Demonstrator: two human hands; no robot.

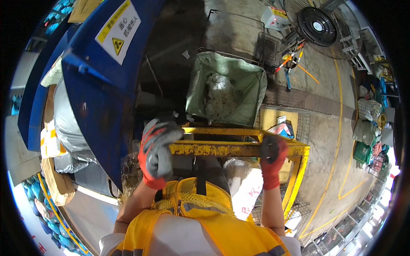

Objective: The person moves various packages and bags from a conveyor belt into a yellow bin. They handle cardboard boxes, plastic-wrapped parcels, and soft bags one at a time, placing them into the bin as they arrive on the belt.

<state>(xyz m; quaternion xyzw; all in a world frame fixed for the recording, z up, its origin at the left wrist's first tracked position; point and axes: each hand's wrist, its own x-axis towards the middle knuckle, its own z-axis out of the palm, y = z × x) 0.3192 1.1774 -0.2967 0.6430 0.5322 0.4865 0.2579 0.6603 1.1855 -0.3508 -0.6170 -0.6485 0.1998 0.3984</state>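
Note:
Both my hands wear red work gloves with grey coating. My left hand (158, 150) is raised at the left end of a worn yellow metal railing (214, 149), its fingers bent; whether it touches the bar I cannot tell. At the railing's right part, my right hand (273, 160) is closed over the same bar, with the glove's dark side blurred. Beyond the bar, lower down, a pale green woven sack (250, 83) lines an open bin, with whitish, dusty waste (221, 96) inside it.
A blue metal chute (105, 80) with a warning sign rises at left, beside grey plastic bags (69, 118). A large floor fan (317, 26) and a control box (274, 19) stand at upper right. Wire mesh cages and heaped sacks (365, 131) lie farther right.

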